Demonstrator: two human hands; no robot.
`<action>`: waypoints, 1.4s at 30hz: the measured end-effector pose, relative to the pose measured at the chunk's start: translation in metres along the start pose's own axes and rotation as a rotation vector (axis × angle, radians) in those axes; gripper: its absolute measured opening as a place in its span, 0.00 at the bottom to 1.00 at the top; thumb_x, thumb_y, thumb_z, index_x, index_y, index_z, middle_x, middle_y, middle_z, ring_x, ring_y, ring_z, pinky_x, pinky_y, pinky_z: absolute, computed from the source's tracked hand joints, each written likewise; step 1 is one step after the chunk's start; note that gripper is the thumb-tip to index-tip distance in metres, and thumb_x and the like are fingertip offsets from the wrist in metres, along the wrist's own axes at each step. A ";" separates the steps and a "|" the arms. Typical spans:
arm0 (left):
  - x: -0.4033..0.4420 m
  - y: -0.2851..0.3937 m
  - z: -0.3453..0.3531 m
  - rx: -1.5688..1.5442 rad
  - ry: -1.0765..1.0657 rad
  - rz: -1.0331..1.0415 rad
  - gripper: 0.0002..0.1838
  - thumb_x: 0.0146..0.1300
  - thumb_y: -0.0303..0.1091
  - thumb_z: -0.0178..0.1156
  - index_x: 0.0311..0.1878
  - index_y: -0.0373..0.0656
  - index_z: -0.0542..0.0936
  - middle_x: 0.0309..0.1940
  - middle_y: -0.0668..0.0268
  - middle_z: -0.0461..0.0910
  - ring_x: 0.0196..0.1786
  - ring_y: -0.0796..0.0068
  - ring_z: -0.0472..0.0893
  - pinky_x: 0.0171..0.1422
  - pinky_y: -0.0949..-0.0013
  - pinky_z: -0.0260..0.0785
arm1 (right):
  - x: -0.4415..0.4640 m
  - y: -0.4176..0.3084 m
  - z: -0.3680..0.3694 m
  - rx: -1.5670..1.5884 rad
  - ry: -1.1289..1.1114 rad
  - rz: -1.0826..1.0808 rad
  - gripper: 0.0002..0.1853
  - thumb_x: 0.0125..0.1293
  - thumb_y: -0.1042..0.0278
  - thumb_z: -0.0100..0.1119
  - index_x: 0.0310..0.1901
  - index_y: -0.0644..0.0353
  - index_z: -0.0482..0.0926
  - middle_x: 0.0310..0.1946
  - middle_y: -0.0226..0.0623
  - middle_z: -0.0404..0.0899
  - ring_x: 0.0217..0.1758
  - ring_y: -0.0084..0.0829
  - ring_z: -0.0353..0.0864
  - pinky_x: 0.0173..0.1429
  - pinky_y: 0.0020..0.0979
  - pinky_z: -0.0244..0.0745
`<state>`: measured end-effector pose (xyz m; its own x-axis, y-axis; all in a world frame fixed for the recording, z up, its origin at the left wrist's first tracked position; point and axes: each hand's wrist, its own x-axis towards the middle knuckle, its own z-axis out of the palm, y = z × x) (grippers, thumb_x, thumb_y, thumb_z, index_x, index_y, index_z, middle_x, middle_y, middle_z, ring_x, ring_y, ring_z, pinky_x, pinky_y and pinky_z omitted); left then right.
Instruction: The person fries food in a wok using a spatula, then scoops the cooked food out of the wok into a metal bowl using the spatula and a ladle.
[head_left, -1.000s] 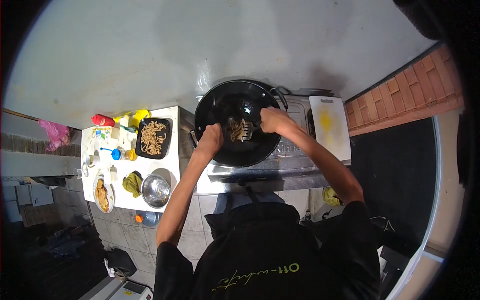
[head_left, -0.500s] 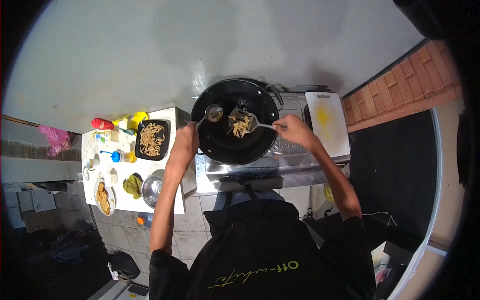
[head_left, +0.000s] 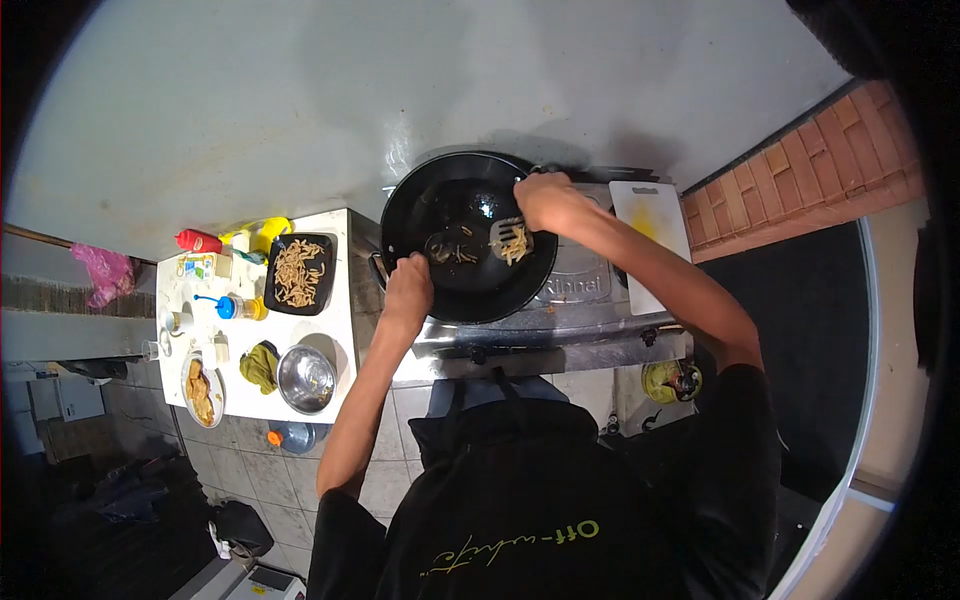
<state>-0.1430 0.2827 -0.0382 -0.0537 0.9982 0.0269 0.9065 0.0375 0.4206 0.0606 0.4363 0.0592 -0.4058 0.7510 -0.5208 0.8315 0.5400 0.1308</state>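
Note:
A large black wok (head_left: 470, 295) sits on the steel gas stove (head_left: 585, 285). My left hand (head_left: 408, 287), at the wok's left side, is closed on the handle of a ladle (head_left: 437, 247), whose round bowl is low in the wok. My right hand (head_left: 548, 203), over the wok's right rim, grips a slotted spatula (head_left: 500, 233). Pale strips of food (head_left: 516, 245) lie on the spatula. A few darker strips (head_left: 462, 254) rest on the wok's bottom beside the ladle.
On the white table (head_left: 240, 385) at left are a black tray (head_left: 299, 274) of fried strips, a steel bowl (head_left: 306, 380), a green cloth (head_left: 259, 367), a plate of food (head_left: 204, 391) and bottles. Right of the stove lies a white cutting board (head_left: 655, 240).
The spatula with its strips has shifted right and my right hand has moved up and left. My left hand has moved right, with the ladle lower in the wok.

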 end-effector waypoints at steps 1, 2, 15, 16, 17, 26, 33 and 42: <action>0.002 0.001 0.002 0.017 -0.011 -0.001 0.05 0.64 0.22 0.49 0.35 0.31 0.73 0.29 0.39 0.78 0.35 0.38 0.82 0.39 0.48 0.78 | 0.005 -0.008 0.004 0.007 -0.030 -0.006 0.17 0.53 0.69 0.65 0.46 0.62 0.85 0.47 0.48 0.85 0.51 0.47 0.85 0.52 0.45 0.81; 0.004 0.001 0.004 -0.005 -0.054 -0.025 0.04 0.64 0.22 0.49 0.34 0.32 0.72 0.29 0.39 0.77 0.35 0.37 0.82 0.39 0.47 0.78 | 0.008 -0.013 0.007 0.012 -0.060 -0.013 0.17 0.53 0.70 0.64 0.46 0.63 0.85 0.48 0.49 0.84 0.52 0.48 0.84 0.53 0.46 0.81; 0.001 -0.015 -0.023 -0.198 0.003 0.052 0.06 0.63 0.21 0.50 0.33 0.30 0.76 0.26 0.37 0.77 0.36 0.36 0.80 0.37 0.47 0.73 | -0.011 0.018 0.110 0.768 0.186 -0.090 0.10 0.58 0.68 0.61 0.39 0.60 0.87 0.34 0.53 0.84 0.41 0.48 0.86 0.47 0.42 0.78; 0.004 -0.019 -0.029 -0.194 0.003 0.017 0.07 0.63 0.21 0.49 0.35 0.29 0.77 0.27 0.36 0.77 0.36 0.36 0.80 0.37 0.47 0.73 | -0.015 0.019 0.110 0.800 0.179 -0.065 0.11 0.58 0.68 0.61 0.40 0.60 0.87 0.33 0.53 0.84 0.40 0.48 0.86 0.47 0.42 0.78; 0.007 -0.020 -0.036 -0.190 0.005 -0.017 0.08 0.64 0.21 0.49 0.37 0.28 0.78 0.28 0.35 0.77 0.37 0.37 0.80 0.37 0.46 0.73 | -0.016 0.022 0.113 0.802 0.184 -0.064 0.11 0.58 0.68 0.61 0.40 0.60 0.87 0.33 0.53 0.84 0.40 0.48 0.86 0.47 0.42 0.78; 0.033 -0.023 -0.006 -0.099 0.017 0.019 0.07 0.63 0.20 0.49 0.29 0.30 0.74 0.28 0.34 0.77 0.37 0.34 0.81 0.40 0.43 0.75 | -0.026 0.063 0.097 0.545 0.125 -0.066 0.11 0.50 0.72 0.61 0.35 0.65 0.86 0.33 0.56 0.82 0.37 0.50 0.85 0.44 0.45 0.79; 0.038 -0.004 0.006 0.015 -0.030 0.016 0.08 0.64 0.23 0.50 0.31 0.31 0.75 0.33 0.36 0.79 0.38 0.36 0.82 0.43 0.46 0.77 | -0.025 0.015 0.012 0.232 -0.025 0.066 0.16 0.52 0.69 0.64 0.44 0.65 0.85 0.44 0.53 0.84 0.50 0.47 0.85 0.51 0.43 0.81; 0.038 -0.021 0.020 -0.001 -0.051 0.051 0.06 0.65 0.25 0.51 0.35 0.33 0.74 0.33 0.38 0.77 0.40 0.37 0.81 0.44 0.46 0.77 | 0.004 -0.009 0.047 0.370 0.083 -0.005 0.14 0.54 0.69 0.64 0.41 0.67 0.84 0.41 0.56 0.84 0.47 0.52 0.84 0.51 0.44 0.80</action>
<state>-0.1556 0.3213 -0.0642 0.0141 0.9999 0.0025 0.9073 -0.0138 0.4203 0.0691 0.4170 0.0164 -0.4266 0.7852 -0.4489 0.9042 0.3810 -0.1931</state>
